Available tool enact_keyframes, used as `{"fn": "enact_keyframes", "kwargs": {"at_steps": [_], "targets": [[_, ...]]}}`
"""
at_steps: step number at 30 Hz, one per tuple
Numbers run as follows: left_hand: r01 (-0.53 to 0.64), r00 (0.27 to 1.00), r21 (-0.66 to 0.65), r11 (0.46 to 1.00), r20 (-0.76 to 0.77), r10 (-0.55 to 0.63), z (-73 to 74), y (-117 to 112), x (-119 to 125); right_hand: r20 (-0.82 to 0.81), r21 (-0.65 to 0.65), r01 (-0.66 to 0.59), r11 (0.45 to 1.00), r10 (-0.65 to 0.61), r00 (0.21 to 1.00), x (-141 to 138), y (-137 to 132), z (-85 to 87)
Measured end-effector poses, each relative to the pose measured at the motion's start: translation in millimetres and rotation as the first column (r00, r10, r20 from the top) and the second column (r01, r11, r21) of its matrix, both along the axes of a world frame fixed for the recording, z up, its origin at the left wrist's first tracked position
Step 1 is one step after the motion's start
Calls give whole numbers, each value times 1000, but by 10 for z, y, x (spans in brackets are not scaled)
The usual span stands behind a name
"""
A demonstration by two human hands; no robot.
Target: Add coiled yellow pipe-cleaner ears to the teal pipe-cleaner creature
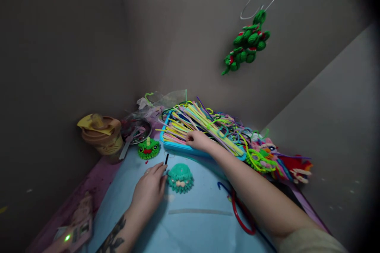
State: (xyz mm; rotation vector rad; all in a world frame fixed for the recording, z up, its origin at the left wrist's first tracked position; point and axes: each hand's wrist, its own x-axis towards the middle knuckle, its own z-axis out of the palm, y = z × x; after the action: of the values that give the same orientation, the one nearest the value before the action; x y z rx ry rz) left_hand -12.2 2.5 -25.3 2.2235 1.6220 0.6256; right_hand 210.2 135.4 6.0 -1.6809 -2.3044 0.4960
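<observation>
Two forearms (126, 225) (252, 185), one turquoise piece (180, 177)

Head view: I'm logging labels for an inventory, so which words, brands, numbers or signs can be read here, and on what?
No text is readable.
Lidded tan container: marks on its side, too blurred to read.
Device with a green light: any markings too small and blurred to read.

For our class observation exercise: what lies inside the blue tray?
Pastel and yellow pipe cleaners lie in the blue tray; the right hand is at its front edge. Whatever lies beneath the pile cannot be seen.
</observation>
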Motion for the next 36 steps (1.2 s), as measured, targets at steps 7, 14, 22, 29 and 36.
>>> {"fn": "enact_keyframes", "kwargs": {"at_steps": [7, 14, 22, 29, 36], "targets": [[-6, 1000, 5, 1000, -6, 6, -3, 3, 4, -39, 84, 83, 993, -80, 996, 14, -50, 3], [-16, 1000, -22, 1000, -14, 16, 46, -10, 8, -25, 151, 141, 978, -139, 990, -60, -73, 51], [-19, 1000, -16, 1000, 11, 20, 37, -13, 16, -1, 151, 166, 975, -168, 986, -200, -6, 67], [1, 1000, -24, 1000, -5, -1, 54, -25, 21, -33, 206, 195, 959, -193, 981, -204, -7, 27], [5, 1000, -33, 999, -16, -6, 71, -18, 30, -1, 192, 178, 965, -182, 983, -222, 51, -30]]}}
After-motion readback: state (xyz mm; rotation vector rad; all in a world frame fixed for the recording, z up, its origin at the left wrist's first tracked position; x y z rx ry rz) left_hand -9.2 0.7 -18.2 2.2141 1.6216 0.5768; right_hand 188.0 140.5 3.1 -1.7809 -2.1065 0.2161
